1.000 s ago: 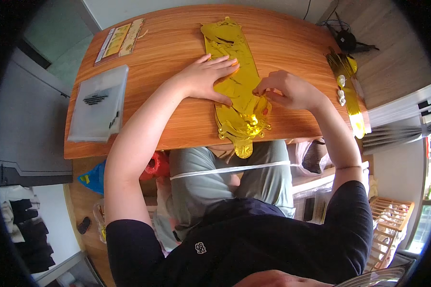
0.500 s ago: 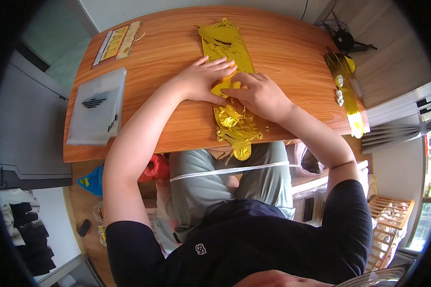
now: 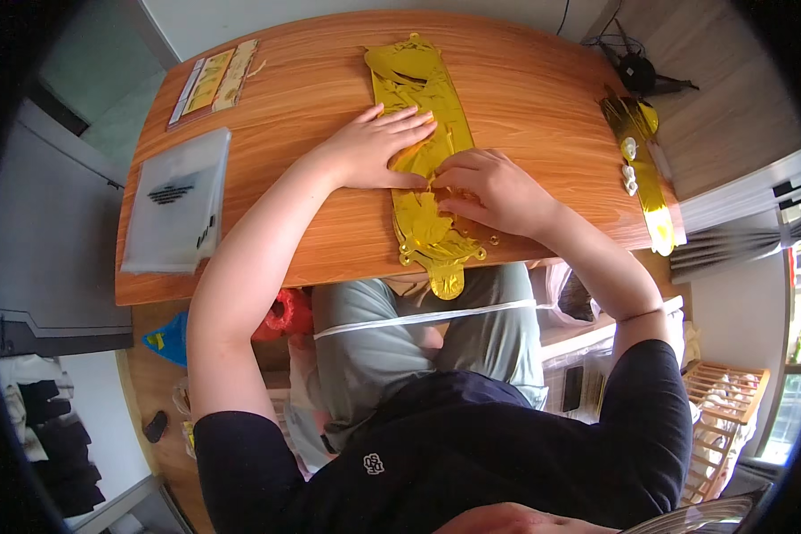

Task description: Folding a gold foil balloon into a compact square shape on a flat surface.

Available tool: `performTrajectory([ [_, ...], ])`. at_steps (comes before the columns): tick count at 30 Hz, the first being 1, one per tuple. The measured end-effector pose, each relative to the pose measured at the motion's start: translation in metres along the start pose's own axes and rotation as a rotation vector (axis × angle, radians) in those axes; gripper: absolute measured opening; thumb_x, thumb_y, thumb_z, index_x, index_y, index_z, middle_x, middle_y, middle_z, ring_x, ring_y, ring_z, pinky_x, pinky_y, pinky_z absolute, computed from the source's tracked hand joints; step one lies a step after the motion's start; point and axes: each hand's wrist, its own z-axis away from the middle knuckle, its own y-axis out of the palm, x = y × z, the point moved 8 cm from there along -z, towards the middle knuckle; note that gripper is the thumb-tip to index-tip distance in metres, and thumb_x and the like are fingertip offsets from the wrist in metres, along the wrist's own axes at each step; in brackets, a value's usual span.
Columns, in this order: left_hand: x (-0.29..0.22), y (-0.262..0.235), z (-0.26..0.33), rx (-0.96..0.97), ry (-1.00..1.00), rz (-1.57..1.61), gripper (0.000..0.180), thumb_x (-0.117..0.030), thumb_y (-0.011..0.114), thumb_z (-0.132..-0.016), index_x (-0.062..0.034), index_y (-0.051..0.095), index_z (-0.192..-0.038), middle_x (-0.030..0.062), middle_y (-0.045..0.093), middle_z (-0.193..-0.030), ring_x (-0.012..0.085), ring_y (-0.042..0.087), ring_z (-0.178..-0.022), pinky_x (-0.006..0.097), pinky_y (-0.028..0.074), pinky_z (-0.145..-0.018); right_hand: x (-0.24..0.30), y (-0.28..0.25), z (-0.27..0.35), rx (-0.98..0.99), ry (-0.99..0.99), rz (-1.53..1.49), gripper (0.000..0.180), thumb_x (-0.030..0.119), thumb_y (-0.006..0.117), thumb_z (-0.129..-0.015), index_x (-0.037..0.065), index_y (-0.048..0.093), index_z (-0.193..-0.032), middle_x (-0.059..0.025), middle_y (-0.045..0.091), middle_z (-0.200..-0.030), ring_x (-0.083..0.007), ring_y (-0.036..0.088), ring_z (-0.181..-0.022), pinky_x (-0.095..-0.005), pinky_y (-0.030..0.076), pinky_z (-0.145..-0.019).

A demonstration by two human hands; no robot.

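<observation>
A flat, creased gold foil balloon (image 3: 427, 214) runs lengthwise down the middle of the table, its rounded tab hanging over the near edge. Pressed on its left side is my left hand (image 3: 374, 151), laid flat with the fingers spread toward the far right. Facing it, my right hand (image 3: 498, 191) has its fingers curled at the balloon's right side. Its fingertips close on the foil near my left thumb; the exact pinch is partly hidden. Small tabs with holes stick out from the balloon's near end.
A clear plastic folder (image 3: 176, 200) with dark marks lies at the left, below a flat yellow-and-white packet (image 3: 209, 84). Along the right edge are another gold foil strip (image 3: 654, 196) and small white pieces (image 3: 630, 167). A black device with cables (image 3: 636, 67) sits beyond the table's far right corner.
My right hand has shifted slightly toward me, its index finger now drawn in. The crumpled near part of the balloon lies flatter. My left hand has stayed nearly still.
</observation>
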Motion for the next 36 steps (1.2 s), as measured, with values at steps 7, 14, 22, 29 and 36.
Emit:
performTrajectory([
  [7,0.011,0.002,0.033,0.035,-0.067,-0.02,0.099,-0.074,0.058,-0.088,-0.0144,0.03,-0.161,0.0049,0.025,-0.169,0.0227,0.02,-0.157,0.049,0.012,-0.128,0.15,-0.117,0.059,-0.171,0.098,0.063,0.033,0.019,0.089,-0.068,0.008,0.072,-0.095,-0.0091,0.068,-0.094,-0.0296,0.065,-0.087,-0.0438,0.052,-0.078],
  [14,0.002,-0.001,-0.001,-0.008,0.0,-0.026,0.101,-0.077,0.057,-0.087,-0.0137,0.029,-0.162,0.0069,0.026,-0.169,0.0245,0.02,-0.157,0.049,0.013,-0.128,0.166,-0.146,0.066,-0.623,-0.255,0.008,0.02,0.029,0.079,-0.079,0.017,0.074,-0.094,-0.0025,0.069,-0.102,-0.0226,0.062,-0.092,-0.0458,0.047,-0.078],
  [22,-0.001,-0.003,0.002,0.017,0.016,-0.024,0.105,-0.079,0.055,-0.086,-0.011,0.028,-0.162,0.0095,0.025,-0.169,0.0266,0.019,-0.157,0.052,0.013,-0.127,0.179,-0.175,0.09,-1.157,-0.905,0.009,0.017,0.043,0.066,-0.094,0.029,0.076,-0.092,0.0064,0.07,-0.112,-0.0131,0.057,-0.1,-0.0483,0.04,-0.078],
  [29,-0.006,-0.007,-0.002,-0.004,0.026,0.01,0.101,-0.078,0.054,-0.087,-0.0137,0.031,-0.161,0.0102,0.028,-0.168,0.0264,0.022,-0.156,0.053,0.014,-0.126,0.04,-0.065,0.01,-0.217,0.117,0.104,0.019,0.015,0.075,-0.082,0.01,0.074,-0.101,-0.0057,0.072,-0.106,-0.0279,0.064,-0.103,-0.0401,0.05,-0.088],
  [36,-0.004,-0.009,0.001,0.022,0.002,-0.001,0.098,-0.069,0.064,-0.087,-0.0144,0.03,-0.162,0.0083,0.026,-0.169,0.0266,0.022,-0.156,0.051,0.014,-0.127,-0.028,-0.011,0.008,-0.116,0.228,0.132,0.022,0.024,0.075,-0.085,0.013,0.077,-0.103,-0.0031,0.072,-0.108,-0.0249,0.061,-0.112,-0.0411,0.047,-0.096],
])
